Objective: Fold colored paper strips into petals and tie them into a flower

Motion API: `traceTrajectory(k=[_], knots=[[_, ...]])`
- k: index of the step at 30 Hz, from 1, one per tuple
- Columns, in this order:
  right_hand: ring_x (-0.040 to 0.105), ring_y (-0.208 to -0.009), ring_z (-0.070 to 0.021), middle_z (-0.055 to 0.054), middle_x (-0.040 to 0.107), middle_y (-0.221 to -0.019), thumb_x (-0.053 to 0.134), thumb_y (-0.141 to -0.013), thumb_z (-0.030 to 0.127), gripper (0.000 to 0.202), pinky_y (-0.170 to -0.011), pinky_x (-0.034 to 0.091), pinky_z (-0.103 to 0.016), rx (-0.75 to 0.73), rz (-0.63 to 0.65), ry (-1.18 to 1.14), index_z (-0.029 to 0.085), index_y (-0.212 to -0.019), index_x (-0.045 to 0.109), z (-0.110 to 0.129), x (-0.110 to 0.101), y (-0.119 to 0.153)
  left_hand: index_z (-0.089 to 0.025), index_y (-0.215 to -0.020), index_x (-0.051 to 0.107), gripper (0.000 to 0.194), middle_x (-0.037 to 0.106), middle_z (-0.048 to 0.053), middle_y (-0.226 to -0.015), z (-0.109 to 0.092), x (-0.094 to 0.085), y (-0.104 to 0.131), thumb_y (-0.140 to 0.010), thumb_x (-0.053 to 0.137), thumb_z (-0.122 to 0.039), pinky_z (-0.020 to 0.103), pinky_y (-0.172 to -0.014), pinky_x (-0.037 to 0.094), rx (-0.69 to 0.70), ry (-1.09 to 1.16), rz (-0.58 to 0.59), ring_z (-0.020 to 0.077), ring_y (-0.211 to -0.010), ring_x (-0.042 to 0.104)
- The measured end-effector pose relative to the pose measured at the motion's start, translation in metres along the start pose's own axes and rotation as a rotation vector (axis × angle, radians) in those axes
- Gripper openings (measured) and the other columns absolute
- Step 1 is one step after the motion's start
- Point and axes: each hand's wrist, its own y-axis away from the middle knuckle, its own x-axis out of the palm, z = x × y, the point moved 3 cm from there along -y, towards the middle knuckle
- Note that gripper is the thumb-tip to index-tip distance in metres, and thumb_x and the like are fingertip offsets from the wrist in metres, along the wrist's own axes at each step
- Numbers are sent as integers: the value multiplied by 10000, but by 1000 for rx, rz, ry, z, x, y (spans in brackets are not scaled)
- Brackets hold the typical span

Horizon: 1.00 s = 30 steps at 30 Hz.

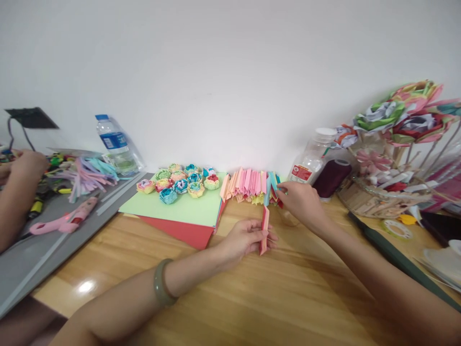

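My left hand (248,238), with a bangle on its wrist, grips a small bundle of folded paper pieces (265,231), red and pink, held upright over the wooden table. Past it, a long row of folded paper pieces (245,185) in orange, pink, yellow and blue stands against the wall. My right hand (298,198) is at the right end of this row, its fingers pinched at a blue folded paper piece (272,183). To the left, several small multicoloured paper flowers (181,186) sit on a stack of green paper (151,207), with red paper (180,231) sticking out below.
At right stand a clear jar (312,156), a dark thread spool (332,178) and a basket (378,202) of large paper flowers. A dark green long object (382,245) lies nearby. Leftward are a water bottle (114,144), a pink glue gun (68,220) and another person's hand (29,166).
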Motion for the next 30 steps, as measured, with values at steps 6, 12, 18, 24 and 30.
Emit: traceTrajectory(k=[6,12,18,24,30], knots=[[599,-851,-247,-64,643,-1017,427,-764,318,329,-582,373,-285,53,27,42,239,-1007,634,-7,-4,-2,-91,-856,565,389,601,75,-780,-2,1,2,-575,723,-309,272,-678,399,-11,-8,-9,137,-684,569],[593,-797,-232,-75,632,-953,467,-747,375,316,-545,339,-266,0,75,60,213,-978,610,-3,4,-1,-99,-829,571,350,600,71,-772,-2,1,2,-587,717,-305,264,-669,402,-3,-18,2,132,-677,568],[591,-701,-193,-65,664,-770,421,-788,270,219,-523,295,-250,-36,74,66,184,-778,622,1,5,-3,-94,-852,566,348,611,80,-793,-1,0,1,-601,710,-288,267,-681,409,-12,-8,-5,132,-683,569],[606,-703,-198,-61,684,-766,342,-848,287,319,-508,280,-250,2,-1,96,211,-816,650,-5,-6,-2,-91,-857,567,340,609,84,-801,-1,0,2,-609,705,-279,281,-698,405,-16,-3,0,135,-689,572],[606,-657,-228,-117,666,-776,317,-854,219,323,-487,262,-266,-2,-145,194,154,-834,634,-6,-18,3,-92,-858,569,345,612,94,-827,1,-1,-1,-612,702,-295,263,-642,407,-32,-10,-17,139,-685,583]])
